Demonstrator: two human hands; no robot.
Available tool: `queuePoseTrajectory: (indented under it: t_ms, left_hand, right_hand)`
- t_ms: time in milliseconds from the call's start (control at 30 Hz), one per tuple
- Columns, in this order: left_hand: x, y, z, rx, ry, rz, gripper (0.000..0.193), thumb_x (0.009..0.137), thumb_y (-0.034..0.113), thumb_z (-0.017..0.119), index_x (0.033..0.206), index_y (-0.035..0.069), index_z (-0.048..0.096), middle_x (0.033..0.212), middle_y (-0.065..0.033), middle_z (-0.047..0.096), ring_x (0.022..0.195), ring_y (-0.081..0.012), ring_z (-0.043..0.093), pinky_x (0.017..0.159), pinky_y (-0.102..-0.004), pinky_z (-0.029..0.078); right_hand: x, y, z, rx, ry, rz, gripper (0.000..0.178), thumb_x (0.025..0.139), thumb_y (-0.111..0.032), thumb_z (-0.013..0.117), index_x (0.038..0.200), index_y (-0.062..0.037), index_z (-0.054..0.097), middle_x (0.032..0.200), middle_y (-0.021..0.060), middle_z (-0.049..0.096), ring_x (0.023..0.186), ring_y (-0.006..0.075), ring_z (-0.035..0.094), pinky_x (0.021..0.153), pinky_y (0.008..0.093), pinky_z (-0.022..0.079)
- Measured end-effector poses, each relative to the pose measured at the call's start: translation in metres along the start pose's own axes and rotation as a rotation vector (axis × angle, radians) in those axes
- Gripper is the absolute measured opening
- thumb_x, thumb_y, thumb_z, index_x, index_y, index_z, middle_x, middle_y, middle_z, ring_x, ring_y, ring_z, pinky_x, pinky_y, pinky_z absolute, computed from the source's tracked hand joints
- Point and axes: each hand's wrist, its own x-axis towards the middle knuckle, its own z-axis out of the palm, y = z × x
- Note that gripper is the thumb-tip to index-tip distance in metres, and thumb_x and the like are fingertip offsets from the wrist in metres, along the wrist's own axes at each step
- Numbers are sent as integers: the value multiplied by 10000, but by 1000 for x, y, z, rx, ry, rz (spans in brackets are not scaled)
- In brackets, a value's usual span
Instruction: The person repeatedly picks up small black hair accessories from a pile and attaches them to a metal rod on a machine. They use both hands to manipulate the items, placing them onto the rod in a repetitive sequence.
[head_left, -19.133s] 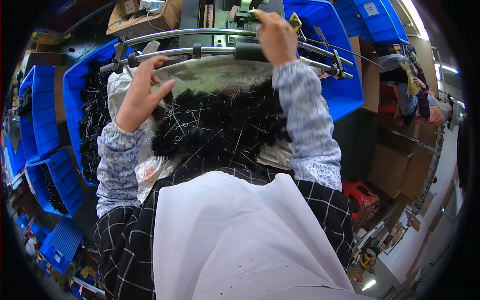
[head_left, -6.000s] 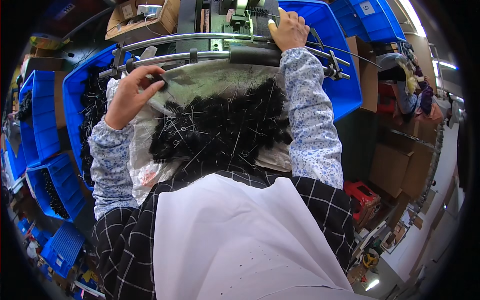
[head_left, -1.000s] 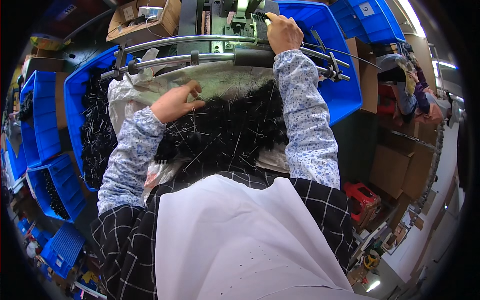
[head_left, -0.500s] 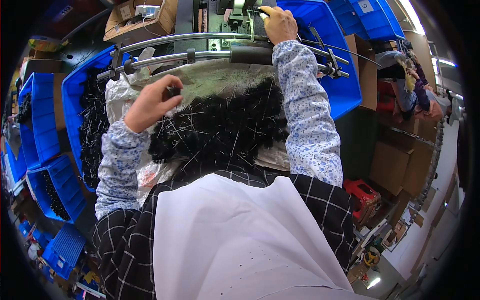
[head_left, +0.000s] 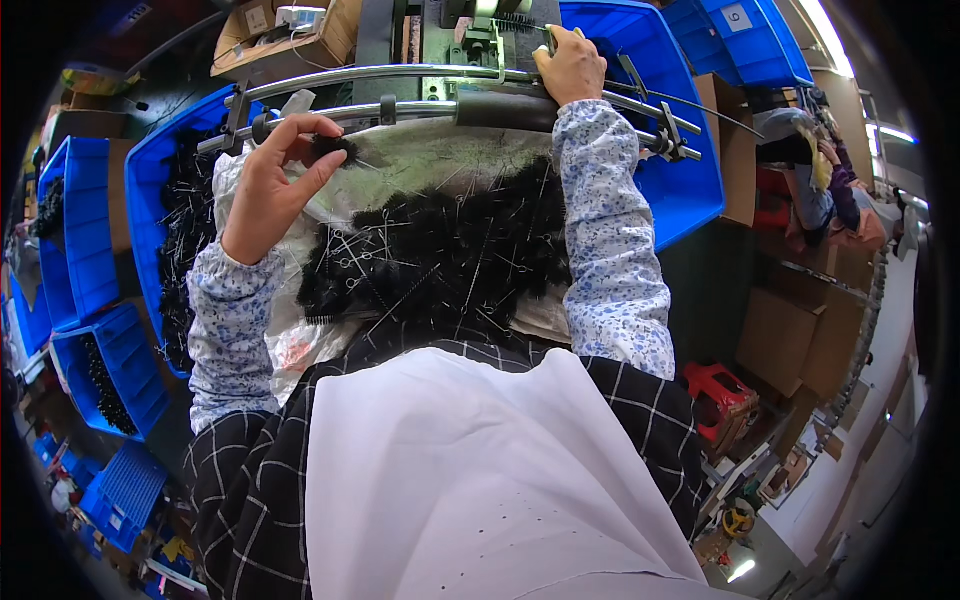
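In my left hand, a small black bristle brush is pinched between thumb and fingers, its thin wire stem sticking out to the right. My right hand is at the machine, just right of another black wire brush lying at the machine's head. Thumb and forefinger are apart there, with nothing visible between them; yellowish covering shows on the fingertips. Below both hands, a heap of black wire brushes with looped metal stems spreads over a pale sheet.
Two metal rails cross in front of the machine. Blue bins stand at the left and right, the left one full of brushes. An open cardboard box sits at back left. Another person is at the far right.
My left hand has risen toward the rails with its brush. My right hand has drawn slightly right and down, away from the brush at the machine, letting go of it.
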Motion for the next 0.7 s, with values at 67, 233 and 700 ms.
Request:
queuePoseTrajectory:
  t_ms: [67, 233, 700]
  left_hand:
    - [0, 2, 0, -16, 2, -14, 206, 814, 29, 615, 1004, 41, 535, 1034, -25, 578, 821, -62, 526, 750, -204, 421]
    - [6, 3, 0, -65, 50, 2, 221, 798, 62, 642, 998, 37, 551, 979, -26, 598, 764, -75, 551, 719, -219, 444]
    - [6, -7, -4, -329, 73, 34, 164, 849, -4, 527, 1012, 8, 515, 1092, -46, 521, 926, -100, 555, 808, -234, 457]
  right_hand:
    - [2, -14, -1, 3, -40, 19, 373, 712, -269, 622, 1046, -104, 622, 948, 136, 636, 977, 299, 570, 767, 452, 426]
    - [8, -51, -6, -31, -98, 82, 383, 697, -273, 632, 1040, -103, 626, 931, 121, 643, 916, 279, 597, 753, 435, 437]
    - [1, 1, -12, -164, -37, -3, 389, 729, -313, 628, 1080, -146, 619, 1014, 131, 626, 1007, 284, 565, 840, 434, 409]
